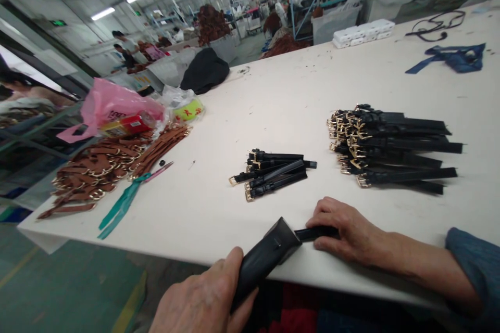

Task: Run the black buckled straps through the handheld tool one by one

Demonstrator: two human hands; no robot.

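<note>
The left hand (203,299) grips a black tool (265,257) while the right hand (347,231) pinches a light, floppy black strap (316,232), best held near its end.

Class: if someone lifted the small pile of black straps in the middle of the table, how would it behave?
The small pile of black straps would probably droop, since the straps are thin and narrow. It lies loose and crisscrossed, so straps may slide apart. The gold buckles likely weigh down one end.
</note>
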